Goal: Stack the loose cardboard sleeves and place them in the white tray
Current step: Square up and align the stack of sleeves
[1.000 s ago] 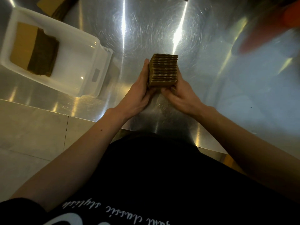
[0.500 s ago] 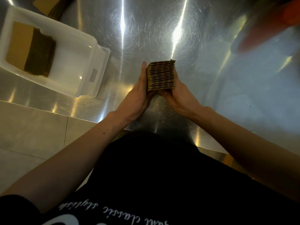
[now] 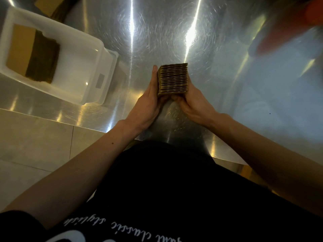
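Corrugated cardboard sleeves (image 3: 172, 79) (squared block), both hands pressing

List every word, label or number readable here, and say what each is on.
"classic stylish", upside down in white script on the person's black shirt; further letters to its right are cut off.
Small grey label on the white plastic tray's end wall: too blurred to read.

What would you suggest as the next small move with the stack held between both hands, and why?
Probably carry the stack of sleeves left to the white tray. The left hand and right hand already clamp it, its edges look squared, and bare tray floor shows beside the earlier stack.
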`<state>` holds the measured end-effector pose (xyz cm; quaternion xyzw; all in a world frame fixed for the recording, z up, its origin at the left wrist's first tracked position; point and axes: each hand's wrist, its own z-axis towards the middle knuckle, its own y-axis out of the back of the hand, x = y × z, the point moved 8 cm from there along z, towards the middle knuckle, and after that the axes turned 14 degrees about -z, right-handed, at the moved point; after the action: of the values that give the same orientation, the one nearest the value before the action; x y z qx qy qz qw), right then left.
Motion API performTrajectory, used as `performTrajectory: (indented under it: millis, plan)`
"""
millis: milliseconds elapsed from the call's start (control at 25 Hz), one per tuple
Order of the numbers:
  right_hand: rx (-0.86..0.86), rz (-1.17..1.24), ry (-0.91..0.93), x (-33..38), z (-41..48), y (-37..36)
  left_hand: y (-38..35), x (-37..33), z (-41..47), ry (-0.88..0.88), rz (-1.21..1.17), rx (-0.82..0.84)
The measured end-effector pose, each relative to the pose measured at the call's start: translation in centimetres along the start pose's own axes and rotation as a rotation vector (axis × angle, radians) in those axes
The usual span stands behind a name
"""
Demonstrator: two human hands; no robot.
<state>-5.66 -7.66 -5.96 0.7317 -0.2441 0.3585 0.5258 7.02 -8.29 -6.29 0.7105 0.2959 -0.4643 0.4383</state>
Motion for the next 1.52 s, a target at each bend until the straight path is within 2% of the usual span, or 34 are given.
performTrajectory:
  millis: [600, 1120, 1520]
  plan:
    - [-0.013, 0.014, -0.025, -0.5, -0.1, -0.5, -0.4, 0.7, 0.0, -0.008, -0.018, 0.016]
    - [-0.006, 0.012, -0.088, -2.0, 0.4, -1.7, -0.5, 0.7, -0.1, 0.012, 0.062, -0.012]
    - [-0.041, -0.039, -0.037, -1.5, -0.2, -0.7, -0.6, 0.7, -0.3, 0.009, 0.109, -0.003]
